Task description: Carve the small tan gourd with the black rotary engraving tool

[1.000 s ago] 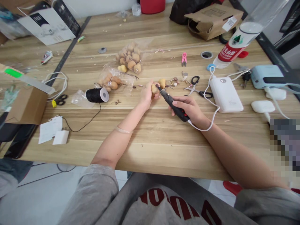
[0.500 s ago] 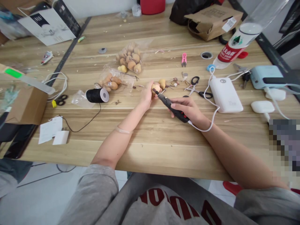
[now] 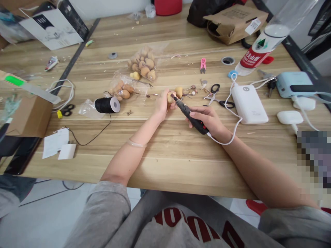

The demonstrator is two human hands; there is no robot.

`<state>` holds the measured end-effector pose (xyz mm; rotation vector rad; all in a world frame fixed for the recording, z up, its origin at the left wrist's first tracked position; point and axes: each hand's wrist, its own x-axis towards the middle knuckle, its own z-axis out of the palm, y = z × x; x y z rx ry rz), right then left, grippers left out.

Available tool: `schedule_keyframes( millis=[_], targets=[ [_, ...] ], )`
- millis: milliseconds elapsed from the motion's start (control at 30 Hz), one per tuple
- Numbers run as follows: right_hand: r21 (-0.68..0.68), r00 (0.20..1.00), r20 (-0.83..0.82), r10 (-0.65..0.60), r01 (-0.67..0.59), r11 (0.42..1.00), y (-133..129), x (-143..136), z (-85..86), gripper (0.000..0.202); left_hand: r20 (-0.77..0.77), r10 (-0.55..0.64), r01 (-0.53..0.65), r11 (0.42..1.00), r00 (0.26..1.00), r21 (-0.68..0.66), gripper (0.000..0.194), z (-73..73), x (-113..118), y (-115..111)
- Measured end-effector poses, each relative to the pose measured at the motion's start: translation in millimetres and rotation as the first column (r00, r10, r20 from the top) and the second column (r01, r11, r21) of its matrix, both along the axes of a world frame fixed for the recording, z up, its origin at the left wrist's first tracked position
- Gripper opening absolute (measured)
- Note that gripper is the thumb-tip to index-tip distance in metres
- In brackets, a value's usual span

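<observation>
Between the fingers of my left hand (image 3: 162, 105) is a small tan gourd-like piece (image 3: 170, 97), partly covered by the fingers. My right hand (image 3: 207, 119) is wrapped round a black rotary tool (image 3: 192, 119) with a red light. The tool's tip meets or nearly meets the tan piece; contact is too small to make out. A white cable (image 3: 229, 142) runs from the tool's rear to a white power bank (image 3: 249, 105). Just behind my left hand lies another yellowish piece (image 3: 178, 91), beside several small tool bits (image 3: 191, 90).
Black-handled scissors (image 3: 215, 93) and pink pliers (image 3: 203, 65) lie beyond my right hand. Two plastic bags of tan pieces (image 3: 144, 63) and a black thread spool (image 3: 107, 105) are to the left. A large bottle (image 3: 254, 57) stands at the right, near a light-blue device (image 3: 294, 84).
The rotary tool's tip has shifted slightly up and right on the tan piece, and the piece looks slightly turned in my left fingers. Both arms stay nearly in place.
</observation>
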<state>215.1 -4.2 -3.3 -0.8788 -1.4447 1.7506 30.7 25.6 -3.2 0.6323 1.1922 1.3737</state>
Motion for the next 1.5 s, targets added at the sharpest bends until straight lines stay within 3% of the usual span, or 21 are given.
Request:
schedule_keyframes(
  millis=[267,433,633,800,967,1167,1500],
  targets=[
    [0.026,0.999,0.019,0.043,-0.044,0.999,0.5,1.0,-0.5,0.028,-0.003,0.022,-0.022,0.999,1.000,-0.035,0.037,2.9,0.4,-0.6],
    [0.007,1.000,0.009,-0.017,0.017,1.000,0.1,0.1,0.0,0.028,0.002,0.003,-0.003,1.000,1.000,-0.021,0.040,1.3,-0.1,-0.6],
    [0.026,0.998,0.037,0.044,-0.045,0.999,-0.3,-0.3,0.7,0.029,-0.023,0.029,-0.030,0.999,0.999,-0.036,0.037,0.6,0.6,0.1],
    [0.015,1.000,0.020,-0.021,0.021,1.000,0.3,0.2,0.6,0.028,0.007,0.000,0.000,1.000,1.000,-0.017,0.041,1.0,0.7,-0.6],
    [0.024,0.998,0.039,0.040,-0.041,0.999,-0.3,-0.8,1.8,0.026,-0.005,0.035,-0.035,0.999,0.999,-0.030,0.037,2.1,0.8,-1.1],
    [0.003,1.000,0.011,-0.021,0.021,1.000,0.0,0.1,-0.2,0.028,-0.007,0.001,-0.001,1.000,1.000,0.007,0.039,-0.3,-0.5,-0.6],
    [0.024,1.000,0.019,0.006,-0.006,1.000,0.3,0.6,-0.4,0.026,-0.012,0.001,-0.001,1.000,1.000,-0.014,0.039,3.9,0.6,-1.7]
  ],
)
